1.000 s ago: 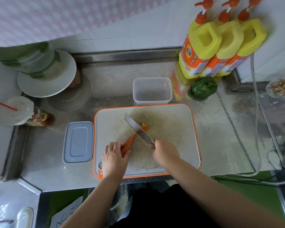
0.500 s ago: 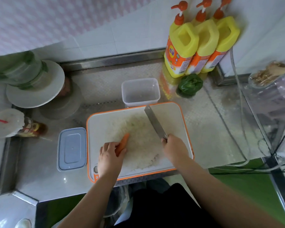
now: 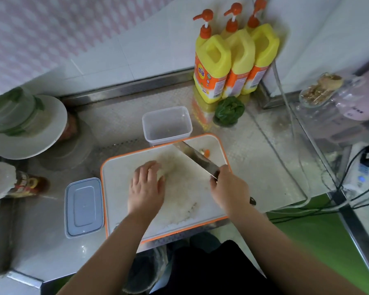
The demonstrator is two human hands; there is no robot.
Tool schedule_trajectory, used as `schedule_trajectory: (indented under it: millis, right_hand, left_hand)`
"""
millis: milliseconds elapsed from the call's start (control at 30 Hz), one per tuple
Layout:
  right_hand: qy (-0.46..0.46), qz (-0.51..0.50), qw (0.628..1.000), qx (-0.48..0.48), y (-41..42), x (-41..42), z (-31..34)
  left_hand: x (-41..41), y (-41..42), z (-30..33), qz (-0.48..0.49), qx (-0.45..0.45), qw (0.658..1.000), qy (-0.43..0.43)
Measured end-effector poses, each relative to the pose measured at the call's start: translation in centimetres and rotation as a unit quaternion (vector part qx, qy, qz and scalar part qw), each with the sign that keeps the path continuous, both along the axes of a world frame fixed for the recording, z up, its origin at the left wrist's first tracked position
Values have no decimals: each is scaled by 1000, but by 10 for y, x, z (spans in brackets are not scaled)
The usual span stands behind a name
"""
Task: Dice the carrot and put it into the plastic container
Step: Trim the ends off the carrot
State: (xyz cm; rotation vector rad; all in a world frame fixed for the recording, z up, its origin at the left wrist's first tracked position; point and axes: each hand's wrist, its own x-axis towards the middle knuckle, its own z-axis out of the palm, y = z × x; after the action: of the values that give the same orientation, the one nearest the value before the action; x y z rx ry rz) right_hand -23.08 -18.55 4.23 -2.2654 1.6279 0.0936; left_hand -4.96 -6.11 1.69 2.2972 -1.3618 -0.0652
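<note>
While the right hand (image 3: 229,191) curls round the handle of a knife (image 3: 197,159), the blade slants from that hand toward eleven o'clock across the far part of the cutting board (image 3: 119,199), its tip reaching the board's far edge. Whether the edge touches the board cannot be told. Just beyond the blade, at about one o'clock on the board, lies a small cut carrot end (image 3: 205,152), orange with a pale green stub, apart from both hands. The left hand (image 3: 146,185) lies palm down near the board's centre, fingers together and bent over something beneath them; the rest of the carrot is hidden there, so what the fingers hold cannot be told for certain.

The plastic container (image 3: 167,125) stands open at twelve o'clock from the board, touching or just beside its far edge; no carrot pieces show inside. Its lid (image 3: 84,207) lies flat at nine o'clock, just beside the board's left edge.

At one o'clock, against the tiled wall, three yellow pump bottles (image 3: 232,62) stand in a tight row, with a green leafy vegetable (image 3: 229,110) just in front of them. At ten o'clock a stack of white plates (image 3: 30,133) carries a clear, green-trimmed vessel. A wrapped bottle (image 3: 19,185) lies at nine o'clock, beyond the lid. Everything rests on a steel counter (image 3: 264,162).
</note>
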Motion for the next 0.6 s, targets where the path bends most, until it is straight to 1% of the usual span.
schedule_trajectory:
  millis: [67,133,167,233,300,333,367,400,433,467,500,533,567,600]
  right_hand:
    - [-1,8,1000,-13,0,-4,1]
    - [-2,21,999,-27,1,-8,1]
    - [-5,33,999,-39,2,-10,-1]
    - [3,57,997,-59,3,-13,-3]
    - [0,59,996,-66,4,-16,-4]
    - [-5,58,996,-62,6,-18,-4]
    - [-8,53,997,-54,7,-19,-3]
    - [-12,47,998,-45,8,-21,-3]
    - [-19,40,999,-29,8,-22,-3]
    - [-31,34,999,-10,8,-22,-3]
    - [-39,32,999,13,8,-22,-3]
    - [-44,41,998,34,7,-20,-4]
    - [-50,54,996,52,6,-17,-4]
    - [-56,68,994,70,6,-13,-4]
  left_hand:
    - [-1,-30,15,-93,-21,995,-28]
    - [-6,-60,23,-173,-4,983,-62]
    - [-9,-72,23,-207,19,975,-82]
    - [-16,-90,18,-260,112,955,-86]
    - [-20,-102,13,-278,201,936,-80]
    - [-21,-106,13,-282,211,933,-80]
    - [-20,-108,14,-284,190,937,-75]
    - [-19,-106,17,-274,129,951,-62]
    - [-16,-100,21,-252,48,966,-36]
    - [-11,-90,24,-217,-30,976,-11]
    - [-6,-76,27,-175,-82,981,11]
    - [-2,-57,30,-118,-114,986,32]
    - [3,-36,29,-54,-123,989,56]
    - [6,-14,25,12,-112,990,81]
